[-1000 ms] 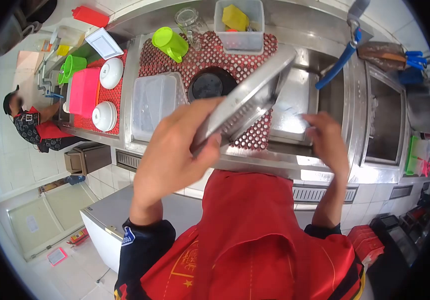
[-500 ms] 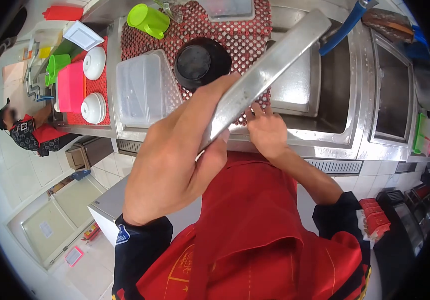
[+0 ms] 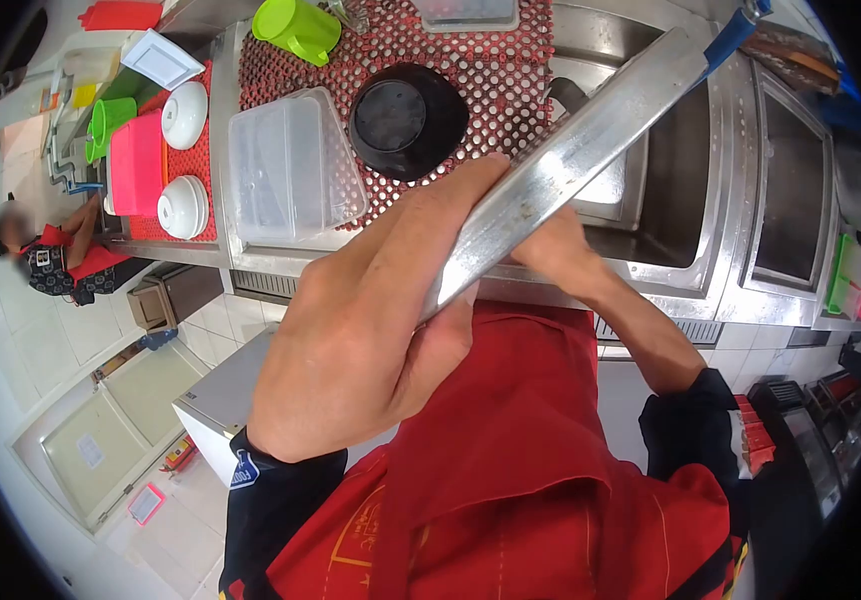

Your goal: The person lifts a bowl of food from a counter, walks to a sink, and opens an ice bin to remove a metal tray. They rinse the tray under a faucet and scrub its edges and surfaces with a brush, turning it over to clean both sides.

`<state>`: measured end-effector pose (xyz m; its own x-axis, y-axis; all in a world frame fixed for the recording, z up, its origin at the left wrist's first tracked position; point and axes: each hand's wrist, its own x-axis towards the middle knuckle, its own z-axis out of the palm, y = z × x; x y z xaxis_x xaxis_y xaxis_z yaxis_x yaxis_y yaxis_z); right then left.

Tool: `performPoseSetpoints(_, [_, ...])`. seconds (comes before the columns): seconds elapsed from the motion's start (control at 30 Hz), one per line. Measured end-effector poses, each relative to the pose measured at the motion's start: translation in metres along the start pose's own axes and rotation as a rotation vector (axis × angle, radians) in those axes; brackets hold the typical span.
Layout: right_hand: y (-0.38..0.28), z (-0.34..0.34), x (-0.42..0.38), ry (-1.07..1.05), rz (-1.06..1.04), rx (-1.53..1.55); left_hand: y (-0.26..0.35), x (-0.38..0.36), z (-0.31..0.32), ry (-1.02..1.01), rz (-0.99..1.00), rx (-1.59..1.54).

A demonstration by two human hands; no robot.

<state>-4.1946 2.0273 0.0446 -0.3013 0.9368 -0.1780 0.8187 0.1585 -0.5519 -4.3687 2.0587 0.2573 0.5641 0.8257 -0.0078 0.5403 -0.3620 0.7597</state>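
My left hand (image 3: 365, 320) is closed around one end of a shiny metal tray (image 3: 560, 175). Seen edge-on, the tray slants up to the right over the sink, and its broad face is turned away. Behind its lower edge is my right hand (image 3: 555, 245), with the fingers hidden, so whether it touches the tray cannot be made out. Beyond my left hand, a black bowl (image 3: 405, 120) sits upside down on a red perforated mat (image 3: 505, 90). Left of the bowl lies a clear plastic container (image 3: 285, 165).
A green mug (image 3: 295, 30) and another clear container (image 3: 470, 12) are at the back of the mat. At right is the sink basin (image 3: 685, 190), with a blue hose handle (image 3: 732, 38) above. White bowls (image 3: 183, 207) stand at left, and a co-worker (image 3: 60, 250) works beyond.
The metal tray and my left hand have shifted slightly right. My right hand, whose fingers showed before, has moved up and right behind the tray. The co-worker's arm has moved.
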Motion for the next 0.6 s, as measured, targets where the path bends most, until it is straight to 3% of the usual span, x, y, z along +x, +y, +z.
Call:
performPoseSetpoints(0.23, [0.008, 0.013, 0.014, -0.07, -0.076, -0.026, -0.003, 0.003, -0.002, -0.005, 0.026, 0.024])
performPoseSetpoints(0.33, [0.002, -0.014, 0.034, -0.403, 0.058, 0.089, 0.001, 0.002, -0.003, -0.022, 0.003, 0.052])
performPoseSetpoints(0.43, [-0.002, -0.014, 0.024, -0.234, -0.043, 0.137, 0.002, 0.003, -0.003, -0.029, 0.007, 0.085])
performPoseSetpoints(0.6, [0.001, -0.033, 0.018, -0.252, -0.021, 0.181, 0.002, 0.003, -0.002, -0.033, 0.011, 0.103])
